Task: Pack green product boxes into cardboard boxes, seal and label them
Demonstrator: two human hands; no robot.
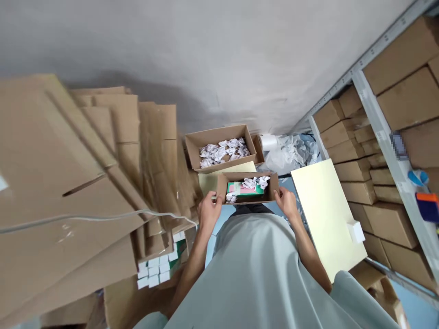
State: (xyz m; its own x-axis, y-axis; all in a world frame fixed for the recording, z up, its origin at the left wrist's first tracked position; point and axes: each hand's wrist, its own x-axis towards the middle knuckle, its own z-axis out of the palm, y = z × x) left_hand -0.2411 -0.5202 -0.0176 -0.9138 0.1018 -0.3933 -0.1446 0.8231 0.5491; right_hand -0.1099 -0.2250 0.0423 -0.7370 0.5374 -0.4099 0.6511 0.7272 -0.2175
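Note:
A small open cardboard box (247, 175) is held in front of my body, one hand at each end. Inside it lies a green and pink packet (236, 188) with crumpled white paper (249, 183) over and beside it. My left hand (208, 212) grips the box's left near corner between thumb and fingers. On the opposite corner, my right hand (285, 201) pinches the edge of the box. Just beyond stands a larger open cardboard box (216, 136) holding several crumpled paper wads.
Flattened cardboard sheets (126, 123) lean at the left, with a pale cable (113, 218) across them. Small white boxes (156, 269) are stacked below. A pale yellow board (324, 210) lies right, near shelves of cartons (356, 176). White plastic wrap (291, 153) fills the far corner.

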